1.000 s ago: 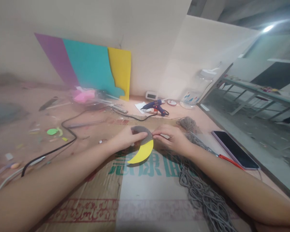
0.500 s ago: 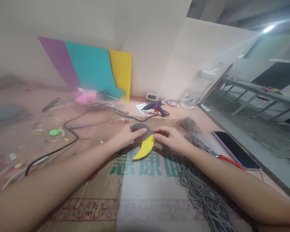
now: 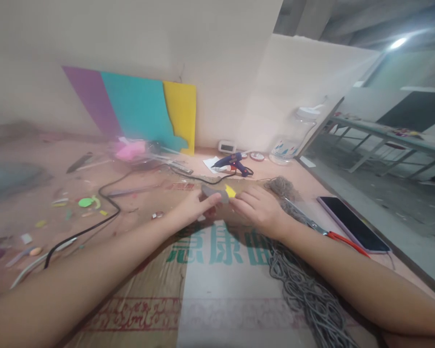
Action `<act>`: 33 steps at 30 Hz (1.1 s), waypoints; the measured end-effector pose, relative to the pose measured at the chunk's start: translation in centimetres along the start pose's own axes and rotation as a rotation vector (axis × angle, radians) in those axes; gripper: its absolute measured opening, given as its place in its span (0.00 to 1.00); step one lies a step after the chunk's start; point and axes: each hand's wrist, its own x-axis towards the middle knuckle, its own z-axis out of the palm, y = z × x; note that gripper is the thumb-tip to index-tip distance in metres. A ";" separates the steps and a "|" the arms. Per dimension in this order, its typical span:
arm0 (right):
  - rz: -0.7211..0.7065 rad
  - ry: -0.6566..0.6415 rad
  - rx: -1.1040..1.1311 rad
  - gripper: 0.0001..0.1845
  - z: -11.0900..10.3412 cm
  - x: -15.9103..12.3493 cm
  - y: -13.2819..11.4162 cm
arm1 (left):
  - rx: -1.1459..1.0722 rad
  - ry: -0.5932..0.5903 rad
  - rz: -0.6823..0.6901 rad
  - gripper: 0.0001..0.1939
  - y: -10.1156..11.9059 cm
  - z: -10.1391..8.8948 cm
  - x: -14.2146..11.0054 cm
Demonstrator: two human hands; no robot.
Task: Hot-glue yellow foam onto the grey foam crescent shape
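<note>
Above the cardboard, a yellow crescent (image 3: 229,191) is partly covered in grey yarn; the grey-wrapped part (image 3: 217,195) lies to the left and a bare yellow piece shows at the right. My left hand (image 3: 195,205) pinches the wrapped part, thumb on top. Close against the crescent's right side, my right hand (image 3: 259,208) has its fingers drawn together on the grey yarn, though the strand is mostly hidden by them. A long loose heap of grey yarn (image 3: 308,290) runs under my right forearm.
Behind my hands lies a blue glue gun (image 3: 232,162) with a black cord (image 3: 108,203) trailing left. Orange-handled scissors (image 3: 344,241) and a phone (image 3: 351,224) are at the right. Coloured sheets (image 3: 137,111) lean on the wall, near a clear bottle (image 3: 293,137). Scraps litter the left.
The crescent has turned: its yellow end pointed down toward me and now points up and away. My right hand has closed in more tightly, its back turned upward.
</note>
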 end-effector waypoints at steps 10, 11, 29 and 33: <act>0.373 -0.119 0.347 0.11 -5.6 2.4 0.5 | -0.187 0.166 -0.010 0.17 -0.7 0.1 0.8; 0.447 -0.144 0.399 0.11 -7.0 2.6 0.6 | -0.211 0.178 -0.014 0.17 -0.7 0.1 0.9; 0.620 -0.506 0.263 0.17 -5.7 4.0 5.7 | -0.243 0.215 0.019 0.15 -1.2 0.2 1.3; 0.831 -0.456 0.217 0.15 -1.1 2.8 10.5 | -0.314 0.275 -0.036 0.16 -0.9 0.2 1.6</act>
